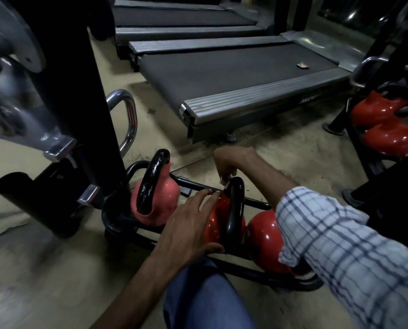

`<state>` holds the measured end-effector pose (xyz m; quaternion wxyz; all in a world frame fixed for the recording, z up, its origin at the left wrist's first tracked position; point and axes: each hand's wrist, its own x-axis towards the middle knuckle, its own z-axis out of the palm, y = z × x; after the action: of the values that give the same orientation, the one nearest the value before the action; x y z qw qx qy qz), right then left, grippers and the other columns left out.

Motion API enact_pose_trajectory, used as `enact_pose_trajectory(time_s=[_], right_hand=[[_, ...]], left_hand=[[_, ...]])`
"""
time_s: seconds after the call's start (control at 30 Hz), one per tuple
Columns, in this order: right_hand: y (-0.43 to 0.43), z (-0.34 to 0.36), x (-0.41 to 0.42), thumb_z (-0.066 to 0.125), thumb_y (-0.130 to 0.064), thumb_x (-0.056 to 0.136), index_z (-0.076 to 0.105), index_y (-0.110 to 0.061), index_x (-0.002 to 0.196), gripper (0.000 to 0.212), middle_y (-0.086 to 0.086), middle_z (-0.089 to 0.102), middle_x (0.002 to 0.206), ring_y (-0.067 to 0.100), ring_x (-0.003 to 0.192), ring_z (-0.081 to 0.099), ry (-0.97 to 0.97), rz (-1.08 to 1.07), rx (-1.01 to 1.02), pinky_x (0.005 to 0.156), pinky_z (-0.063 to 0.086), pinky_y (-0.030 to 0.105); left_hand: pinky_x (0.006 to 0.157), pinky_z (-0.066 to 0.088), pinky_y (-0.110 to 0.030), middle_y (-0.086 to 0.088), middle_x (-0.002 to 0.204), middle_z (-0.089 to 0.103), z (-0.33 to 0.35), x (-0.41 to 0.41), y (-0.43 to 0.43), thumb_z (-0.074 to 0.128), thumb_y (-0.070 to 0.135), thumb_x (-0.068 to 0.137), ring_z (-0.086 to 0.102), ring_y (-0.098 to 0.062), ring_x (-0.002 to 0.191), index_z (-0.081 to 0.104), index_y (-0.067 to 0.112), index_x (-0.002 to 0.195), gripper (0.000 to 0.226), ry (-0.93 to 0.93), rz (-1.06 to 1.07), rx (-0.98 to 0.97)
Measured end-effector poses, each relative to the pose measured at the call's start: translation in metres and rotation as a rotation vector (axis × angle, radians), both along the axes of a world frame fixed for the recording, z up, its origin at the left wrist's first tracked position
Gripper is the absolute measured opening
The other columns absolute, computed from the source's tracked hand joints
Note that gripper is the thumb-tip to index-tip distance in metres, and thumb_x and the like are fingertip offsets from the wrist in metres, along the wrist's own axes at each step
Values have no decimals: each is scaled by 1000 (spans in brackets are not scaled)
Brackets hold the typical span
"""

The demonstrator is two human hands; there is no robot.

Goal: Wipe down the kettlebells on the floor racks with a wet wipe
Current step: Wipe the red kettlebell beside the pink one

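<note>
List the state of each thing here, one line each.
Black tubular floor rack, holds three kettlebells.
Pink kettlebell with black handle, upright, untouched.
Middle red kettlebell with black handle, upright, both hands on it.
Right red kettlebell, partly hidden by checked sleeve.
Left hand, fingers straight, resting on the middle kettlebell.
Right hand, fingers curled down at its handle top; grip unclear.

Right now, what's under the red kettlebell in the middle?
The black floor rack: its bars run beneath the kettlebell. Where they touch is hidden by the left hand.
</note>
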<state>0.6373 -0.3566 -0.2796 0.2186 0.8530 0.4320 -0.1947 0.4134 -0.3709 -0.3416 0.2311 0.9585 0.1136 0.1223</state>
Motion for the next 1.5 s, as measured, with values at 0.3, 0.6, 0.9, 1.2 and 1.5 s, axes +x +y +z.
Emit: enact_pose_trajectory(time_s=[0.3, 0.6, 0.9, 1.2, 1.5], right_hand=[[-57, -15, 41, 61, -2, 94, 70, 1, 98, 10, 14, 71, 90, 17, 73, 70, 482, -525, 383, 54, 56, 22], [-133, -53, -56, 76, -20, 88, 77, -14, 90, 6, -4, 75, 82, 4, 74, 71, 379, -901, 1499, 65, 54, 18], [-177, -61, -156, 82, -11, 82, 76, -19, 81, 10, -10, 59, 82, 9, 73, 61, 155, -507, 1568, 63, 46, 16], [-174, -64, -139, 79, -14, 85, 74, -21, 84, 9, -3, 74, 83, 14, 79, 71, 366, -853, 1677, 74, 58, 32], [-145, -71, -98, 57, -6, 97, 65, -2, 116, 21, 16, 71, 101, 24, 88, 65, 1105, -1436, 1539, 79, 52, 34]], left_hand=[[108, 40, -35, 10, 158, 21, -1, 6, 3, 87, 63, 54, 36, -15, 139, 14, 37, 156, 129, 16, -23, -10], [114, 31, -34, 5, 165, 6, 8, 17, 11, 90, 62, 50, 25, -18, 147, 1, 36, 157, 143, 87, -76, -8], [99, 50, -37, 3, 162, 16, 6, 20, 11, 88, 56, 58, 45, -20, 135, 23, 44, 152, 116, 20, -172, -5], [91, 53, -35, 8, 159, 22, 4, 12, 3, 84, 59, 62, 48, -15, 129, 29, 44, 150, 104, -38, -145, -11], [100, 50, -41, 8, 161, 18, 5, 10, 3, 90, 51, 59, 42, -18, 136, 26, 46, 151, 112, 9, -139, -20]])
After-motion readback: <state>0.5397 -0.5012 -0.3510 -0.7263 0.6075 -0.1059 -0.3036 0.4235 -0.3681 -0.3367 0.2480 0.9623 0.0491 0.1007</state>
